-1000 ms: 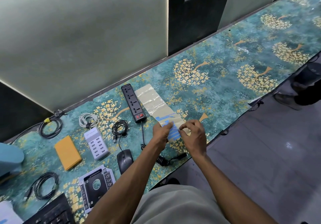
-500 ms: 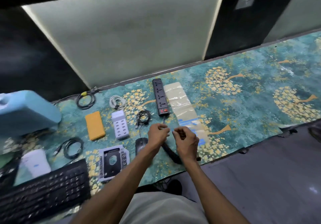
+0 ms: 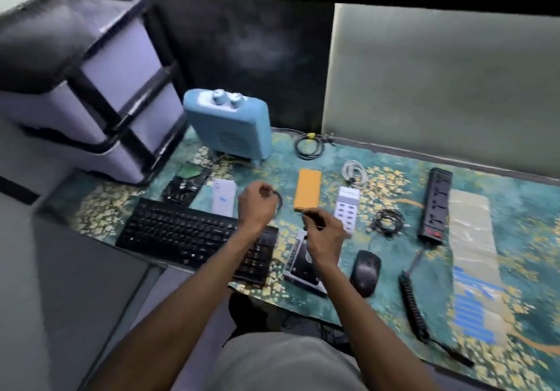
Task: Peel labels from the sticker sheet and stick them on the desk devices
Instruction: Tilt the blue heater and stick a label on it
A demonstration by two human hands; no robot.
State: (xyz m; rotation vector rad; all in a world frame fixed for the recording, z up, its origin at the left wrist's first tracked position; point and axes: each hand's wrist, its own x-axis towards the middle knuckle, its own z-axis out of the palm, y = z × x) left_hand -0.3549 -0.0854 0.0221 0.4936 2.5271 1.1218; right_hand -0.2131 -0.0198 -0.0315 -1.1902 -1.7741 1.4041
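The sticker sheet lies flat at the right of the desk, with rows of blue labels at its near end. My left hand hovers curled above the far right corner of the black keyboard, beside a small black cable loop. My right hand hangs over the silver drive caddy, thumb and forefinger pinched near the orange power bank. Motion blur hides whether a label sits between those fingers. A white multi-port charger, black mouse and power strip lie to the right.
A light blue fan heater stands at the back, with a large grey drawer unit to its left. A white phone-like device, coiled cables and a spiral cord lie about. The desk's front edge runs just below the keyboard.
Both hands have left the sticker sheet and moved left along the desk, past the mouse to the keyboard and power bank. My view has swung left with them.
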